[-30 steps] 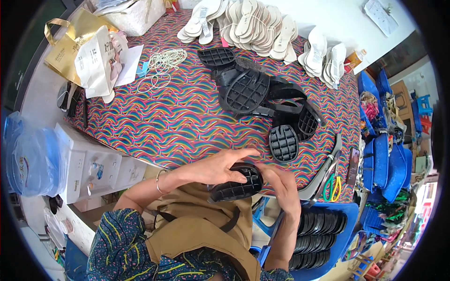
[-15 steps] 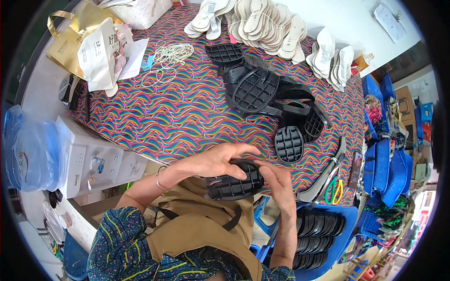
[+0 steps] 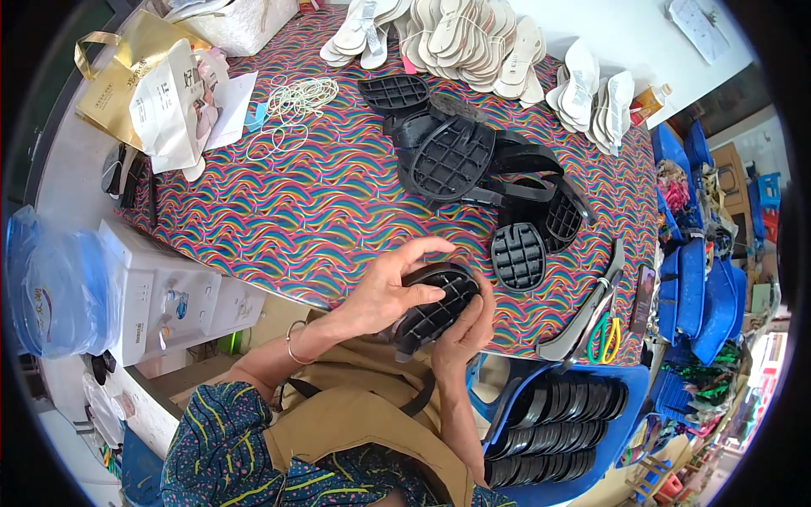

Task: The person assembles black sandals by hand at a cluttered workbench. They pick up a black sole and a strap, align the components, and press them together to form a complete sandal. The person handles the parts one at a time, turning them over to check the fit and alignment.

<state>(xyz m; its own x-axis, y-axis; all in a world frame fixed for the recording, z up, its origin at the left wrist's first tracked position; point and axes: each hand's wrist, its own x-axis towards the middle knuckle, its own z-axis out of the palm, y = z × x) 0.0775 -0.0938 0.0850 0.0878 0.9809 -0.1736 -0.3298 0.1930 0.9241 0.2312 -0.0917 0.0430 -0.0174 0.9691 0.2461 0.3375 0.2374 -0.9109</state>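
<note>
Just off the table's near edge I hold a black shoe sole, its gridded hollow side facing up and its length slanting from lower left to upper right. My left hand grips the left side, thumb across the grid and index finger stretched past the far end. Along the other side, the fingers of my right hand are wrapped round the sole. Nearest to my hands on the patterned cloth lies a separate black gridded piece. Beyond it is a heap of black soles.
A blue crate with rows of black soles stands at the right. Green-and-yellow-handled scissors, a grey metal tool and a phone lie near the right edge. Tied pale insoles and pale cord lie farther back.
The sole has turned from lying nearly crosswise to a steeper slant. My right hand has moved left and wrapped along its side; my left hand has shifted slightly with it.
</note>
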